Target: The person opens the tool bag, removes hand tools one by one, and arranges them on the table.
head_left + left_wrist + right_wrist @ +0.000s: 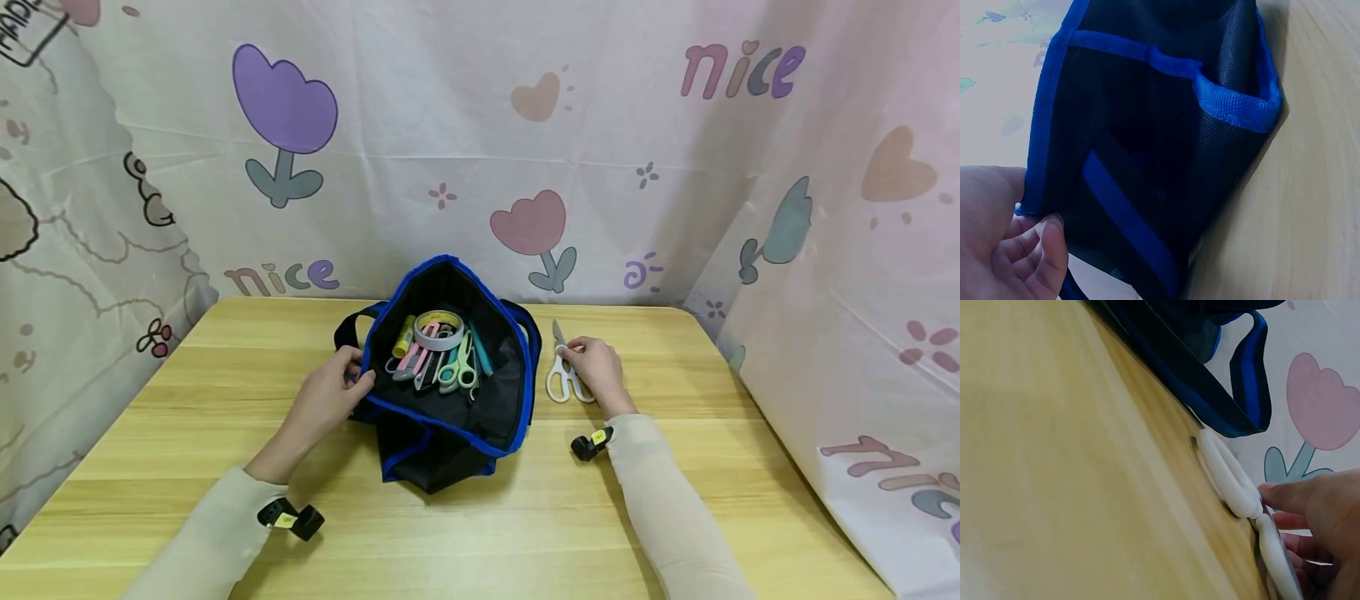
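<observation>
A black tool bag (506, 387) with blue trim stands on the table, its mouth wide and facing me. My left hand (326, 392) pinches the bag's left rim between thumb and fingers; the left wrist view shows the blue edging (1041, 144) at the fingertips. To the right of the bag, my right hand (598, 367) holds white-handled scissors (557, 333) near the pivot, blades pointing away. In the right wrist view the white handle loops (1229, 472) are close over the wood. Inside the bag lie a tape roll (439, 342), light-green scissors (467, 375) and pink-handled tools (412, 358).
Also in the bag are a yellow tube (403, 337) and several dark or teal tools. Strap handles (348, 328) stick out at both sides. A printed cloth (420, 100) hangs behind and beside the wooden table (517, 533).
</observation>
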Demonstrator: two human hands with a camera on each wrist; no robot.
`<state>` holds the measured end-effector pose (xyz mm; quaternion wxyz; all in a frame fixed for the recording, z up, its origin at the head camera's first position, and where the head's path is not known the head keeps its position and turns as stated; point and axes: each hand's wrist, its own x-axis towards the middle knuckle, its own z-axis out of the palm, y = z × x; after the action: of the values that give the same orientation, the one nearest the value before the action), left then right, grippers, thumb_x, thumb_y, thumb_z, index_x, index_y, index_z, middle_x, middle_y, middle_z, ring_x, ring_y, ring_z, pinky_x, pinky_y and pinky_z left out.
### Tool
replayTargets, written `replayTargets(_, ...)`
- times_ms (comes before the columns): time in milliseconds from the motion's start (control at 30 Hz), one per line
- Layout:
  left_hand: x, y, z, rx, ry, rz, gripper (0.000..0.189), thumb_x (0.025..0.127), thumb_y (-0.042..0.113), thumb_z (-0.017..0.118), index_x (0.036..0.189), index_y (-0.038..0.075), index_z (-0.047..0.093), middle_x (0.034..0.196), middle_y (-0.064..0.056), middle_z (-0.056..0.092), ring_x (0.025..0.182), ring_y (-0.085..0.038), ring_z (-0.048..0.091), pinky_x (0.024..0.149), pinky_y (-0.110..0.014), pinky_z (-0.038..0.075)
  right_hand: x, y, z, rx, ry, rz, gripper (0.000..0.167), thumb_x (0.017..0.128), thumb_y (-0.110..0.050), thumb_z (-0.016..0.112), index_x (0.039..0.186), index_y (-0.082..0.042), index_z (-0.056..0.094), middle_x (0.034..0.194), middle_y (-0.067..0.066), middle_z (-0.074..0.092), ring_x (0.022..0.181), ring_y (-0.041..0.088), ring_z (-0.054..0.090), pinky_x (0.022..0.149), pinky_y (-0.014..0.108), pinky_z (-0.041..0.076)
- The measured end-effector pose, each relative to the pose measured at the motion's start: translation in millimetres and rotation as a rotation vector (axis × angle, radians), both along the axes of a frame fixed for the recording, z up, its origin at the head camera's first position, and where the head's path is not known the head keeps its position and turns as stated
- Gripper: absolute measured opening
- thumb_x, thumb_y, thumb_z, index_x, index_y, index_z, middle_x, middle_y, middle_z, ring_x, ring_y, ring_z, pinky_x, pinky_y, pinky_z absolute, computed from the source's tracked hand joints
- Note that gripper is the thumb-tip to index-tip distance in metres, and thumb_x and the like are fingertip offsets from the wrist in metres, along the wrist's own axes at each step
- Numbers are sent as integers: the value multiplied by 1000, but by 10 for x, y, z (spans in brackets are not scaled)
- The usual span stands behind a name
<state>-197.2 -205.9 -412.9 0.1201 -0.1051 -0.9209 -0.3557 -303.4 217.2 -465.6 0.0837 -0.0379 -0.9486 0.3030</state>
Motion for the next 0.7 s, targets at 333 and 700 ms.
replayTargets(333, 5, -10, 36, 52, -15, -14, 30, 96, 23, 63, 114, 1, 56, 88, -9, 61, 63, -16, 54, 55, -30, 48, -12, -7, -46, 42, 27, -22, 38, 92, -45, 65, 112, -14, 72, 85, 6, 69, 68, 23, 59, 59, 36, 44)
replayTargets(700, -13, -37, 12, 155, -88, -48, 32, 98, 25, 61, 118, 1, 54, 90, -11, 60, 65, -19, 57, 52, -29, 53, 16, 25, -43, -22, 64, -48, 46, 96, -43, 58, 124, -7, 65, 102, 13, 68, 80, 27, 63, 69, 40, 50)
